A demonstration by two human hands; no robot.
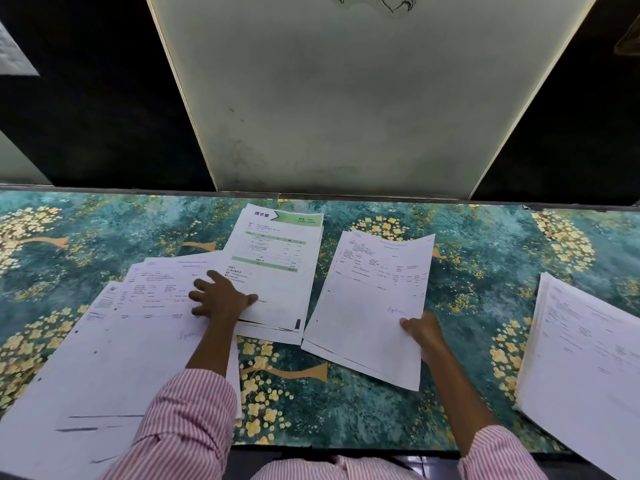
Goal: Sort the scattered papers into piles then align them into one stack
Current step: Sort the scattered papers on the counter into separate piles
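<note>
Striped sleeves [194,410] lead to both hands. The left hand [221,299] presses spread fingers flat on the loose sheets [104,341], with its thumb on the green-headed pile [273,258]. The right hand [420,332] pinches the near edge of the top sheet [377,289] over the middle pile [332,355]. A third pile [581,358] lies well apart on the flowered cloth [381,410]. Paper is light, floppy and likely to slide, so an edge or corner looks like the best hold.

We see 1 shirt [311,472], white with thin pink stripes running along the arms. Its left sleeve [180,420] fills the lower left of the frame, its right sleeve [498,457] the lower right. Both sleeves stop well short of the left hand [221,297] and right hand [420,329]; striped cloth also shows bottom centre.
</note>
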